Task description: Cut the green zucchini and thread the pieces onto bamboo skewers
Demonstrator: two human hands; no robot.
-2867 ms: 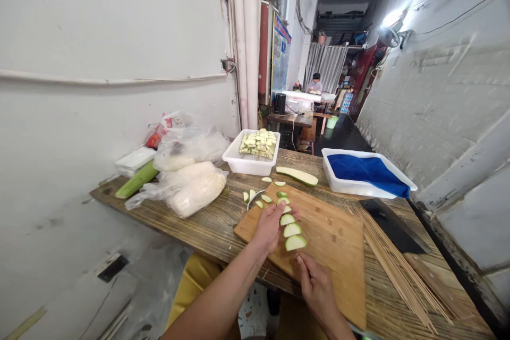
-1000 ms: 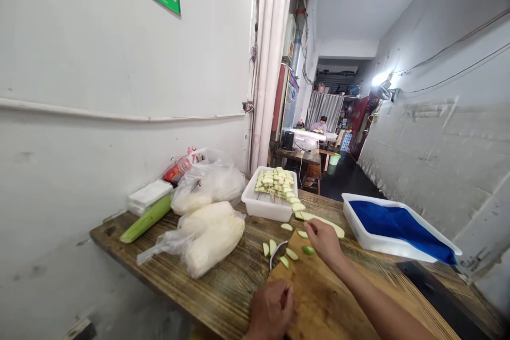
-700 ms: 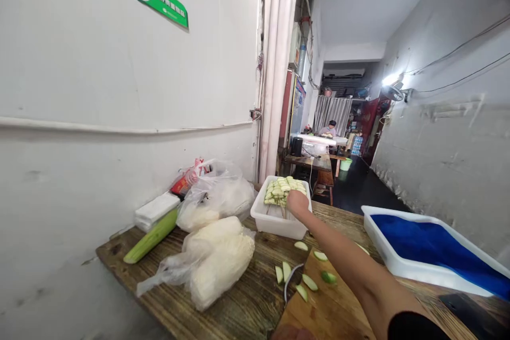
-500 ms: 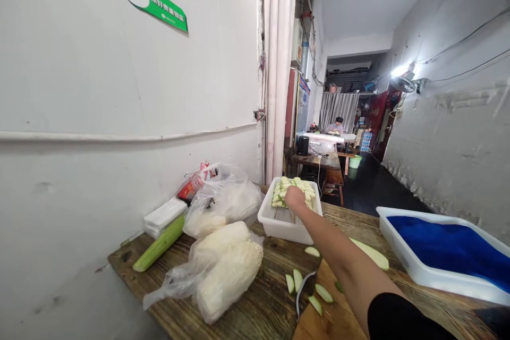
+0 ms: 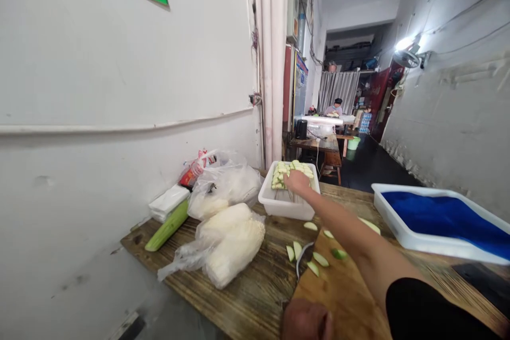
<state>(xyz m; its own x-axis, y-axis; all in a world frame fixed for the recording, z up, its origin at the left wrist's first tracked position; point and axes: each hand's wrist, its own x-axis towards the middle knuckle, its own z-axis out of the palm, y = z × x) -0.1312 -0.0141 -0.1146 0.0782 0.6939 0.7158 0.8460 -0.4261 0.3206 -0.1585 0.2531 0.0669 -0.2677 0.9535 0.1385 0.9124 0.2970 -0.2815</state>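
Observation:
My right hand [image 5: 298, 183] reaches into a white plastic tub [image 5: 289, 210], its fingers closed on the pale green-edged zucchini slices [image 5: 281, 170] on skewers. Thin sticks point towards me beneath the hand, which hides part of the slices. At the bottom edge my left hand [image 5: 306, 320] shows only in part, blurred, over the near edge of a wooden cutting board [image 5: 342, 292]; its fingers cannot be made out clearly. Loose zucchini slices [image 5: 320, 259] lie on the board and beside it. Along the board's left edge curves a narrow pale strip [image 5: 302, 259].
Left on the wooden table [image 5: 223, 303] are bagged pale food [image 5: 235, 244], a whole green zucchini [image 5: 167, 226] and a white packet [image 5: 169, 201]. A white tray with blue inside [image 5: 446, 218] stands right, near loose sticks [image 5: 458, 287]. A person [image 5: 334, 109] sits far back.
My view has tilted down, so the scene sits higher. My left hand has come into view at the bottom. My right hand stays at the skewered slices in the tub.

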